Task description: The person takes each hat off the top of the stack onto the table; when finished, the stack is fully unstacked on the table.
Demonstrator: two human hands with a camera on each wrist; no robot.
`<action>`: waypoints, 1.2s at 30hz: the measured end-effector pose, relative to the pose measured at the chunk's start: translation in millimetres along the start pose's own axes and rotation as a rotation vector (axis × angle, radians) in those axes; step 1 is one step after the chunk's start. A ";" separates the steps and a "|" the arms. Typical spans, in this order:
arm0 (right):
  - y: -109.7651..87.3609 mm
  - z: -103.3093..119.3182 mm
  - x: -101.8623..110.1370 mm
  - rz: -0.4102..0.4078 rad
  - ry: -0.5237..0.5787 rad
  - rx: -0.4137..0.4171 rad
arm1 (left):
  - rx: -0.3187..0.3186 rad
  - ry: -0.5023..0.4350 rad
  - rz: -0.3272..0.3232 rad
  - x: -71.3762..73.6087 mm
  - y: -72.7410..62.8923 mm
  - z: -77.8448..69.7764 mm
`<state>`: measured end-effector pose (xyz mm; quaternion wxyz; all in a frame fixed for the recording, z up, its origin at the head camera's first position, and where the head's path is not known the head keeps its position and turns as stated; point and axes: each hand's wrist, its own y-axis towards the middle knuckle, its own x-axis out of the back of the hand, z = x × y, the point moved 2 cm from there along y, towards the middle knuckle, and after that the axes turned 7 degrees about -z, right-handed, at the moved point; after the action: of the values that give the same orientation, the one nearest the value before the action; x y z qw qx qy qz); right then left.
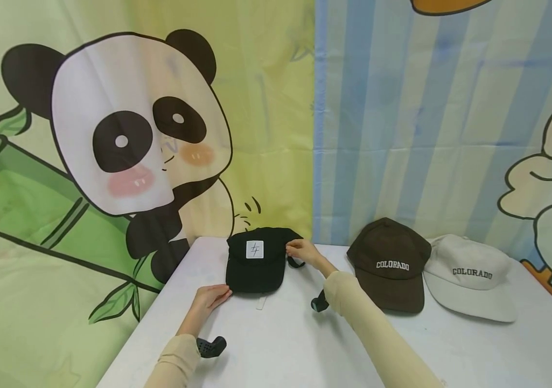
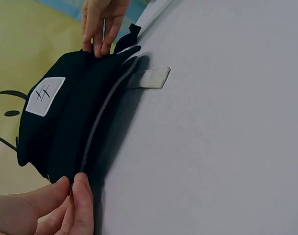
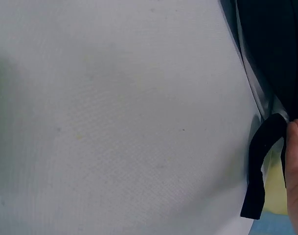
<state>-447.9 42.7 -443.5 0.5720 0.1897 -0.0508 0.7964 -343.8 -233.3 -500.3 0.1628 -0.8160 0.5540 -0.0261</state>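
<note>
A black cap (image 1: 256, 277) with a white square patch (image 1: 254, 249) sits near the table's far edge, its brim toward me. My left hand (image 1: 208, 299) pinches the brim's left corner between thumb and fingers, plainest in the left wrist view. At the cap's right side, my right hand (image 1: 303, 251) grips the edge of the crown with its fingertips. A loose black strap (image 3: 258, 171) hangs beside these fingers in the right wrist view. From under the brim a pale tag (image 2: 151, 78) sticks out onto the table. The inside of the cap is mostly hidden.
To the right, a brown cap (image 1: 389, 253) lettered COLORADO lies against a light grey cap (image 1: 469, 275) with the same word. All rest on a white table (image 1: 276, 350). Behind it hangs a printed curtain (image 1: 266, 108) with a panda. Black devices (image 1: 211, 347) are worn at both wrists.
</note>
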 end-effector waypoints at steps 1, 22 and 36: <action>-0.4 -0.5 -0.4 -0.010 -0.009 0.003 | 0.006 -0.006 0.000 -0.7 0.0 0.6; 15.3 -31.6 -7.4 -0.187 -0.175 -0.119 | 0.071 -0.051 -0.008 -13.9 0.0 7.4; 16.9 -22.6 -14.6 -0.254 0.043 -0.178 | 0.057 -0.091 0.016 -12.2 -5.9 -0.9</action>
<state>-465.2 30.7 -467.3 0.6837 0.1259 -0.0844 0.7139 -343.3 -220.5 -496.0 0.2112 -0.8070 0.5515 -0.0037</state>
